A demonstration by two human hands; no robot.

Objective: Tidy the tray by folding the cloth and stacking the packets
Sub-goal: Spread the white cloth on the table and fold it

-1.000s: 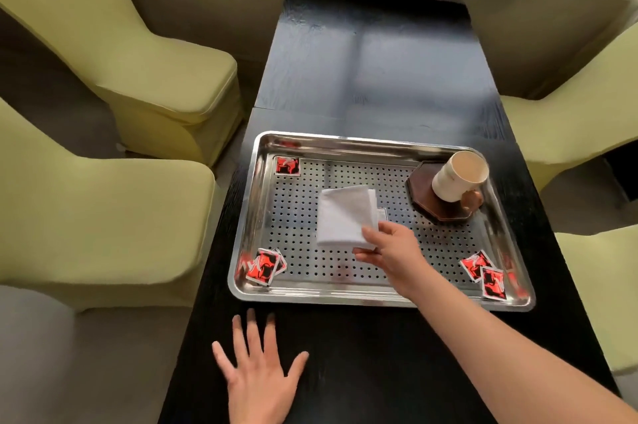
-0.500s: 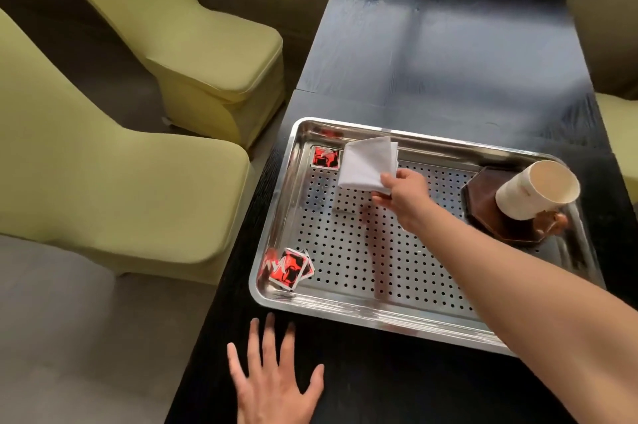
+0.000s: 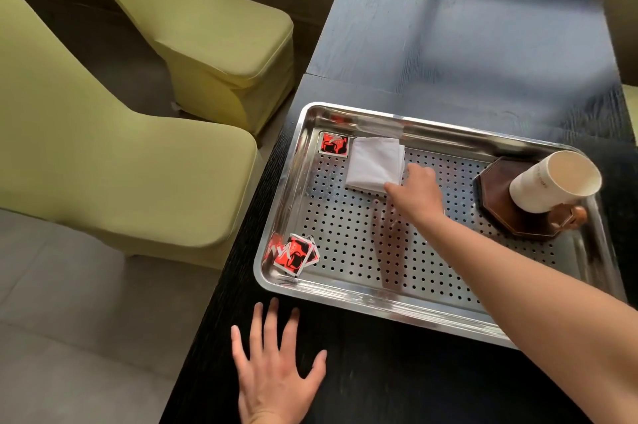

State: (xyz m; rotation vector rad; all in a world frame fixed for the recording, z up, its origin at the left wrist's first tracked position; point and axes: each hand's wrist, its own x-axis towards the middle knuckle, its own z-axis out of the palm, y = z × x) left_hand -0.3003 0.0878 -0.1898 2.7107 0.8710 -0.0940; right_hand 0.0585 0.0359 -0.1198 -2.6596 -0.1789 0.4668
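White folded cloth under right hand fingers.

A steel tray sits on a black table. The right hand touches a folded white cloth beside a red packet. The left hand lies flat on the table. More packets fill the near corner.

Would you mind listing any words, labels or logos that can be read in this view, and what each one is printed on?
Nothing here can be read with confidence.
Red packet in the tray's far left corner: a black cup graphic and a white mark, no legible words.
Red packets in the near left corner: large white strokes that may be letters, too blurred to read.
White cup on the dark coaster: faint small print down its side, too small to read.
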